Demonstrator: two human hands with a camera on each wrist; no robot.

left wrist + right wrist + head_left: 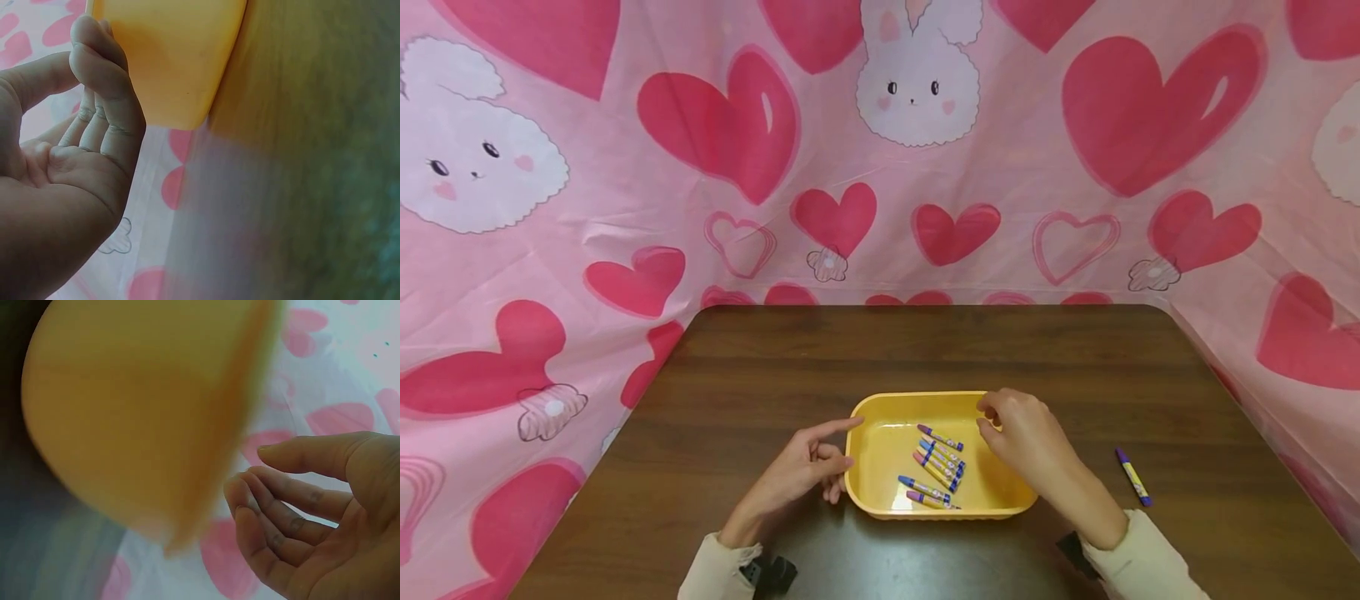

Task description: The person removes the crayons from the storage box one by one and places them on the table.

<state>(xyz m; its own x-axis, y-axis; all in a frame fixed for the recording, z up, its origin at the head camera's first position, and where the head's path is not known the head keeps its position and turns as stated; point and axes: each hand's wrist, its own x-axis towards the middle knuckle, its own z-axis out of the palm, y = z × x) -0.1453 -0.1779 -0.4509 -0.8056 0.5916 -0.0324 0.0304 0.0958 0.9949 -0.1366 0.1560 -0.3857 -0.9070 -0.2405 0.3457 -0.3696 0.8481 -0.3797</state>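
A yellow plastic tray (887,514) with rounded corners sits on the table, with several crayons (938,465) lying loose on its floor. Their wrappers are yellow and blue, with tips in purple, blue and pink. At the tray's left rim is my left hand (805,467), index finger stretched to the edge and thumb beside the wall. My right hand (1030,437) hangs above the tray's right side, covering part of that rim. In the right wrist view its fingers (290,487) bend loosely, thumb apart from them, holding nothing.
One purple-tipped crayon (1133,477) lies on the dark wooden table (760,358), right of the tray. A pink cloth (1015,167) printed with hearts and rabbits hangs behind and along the sides of the table.
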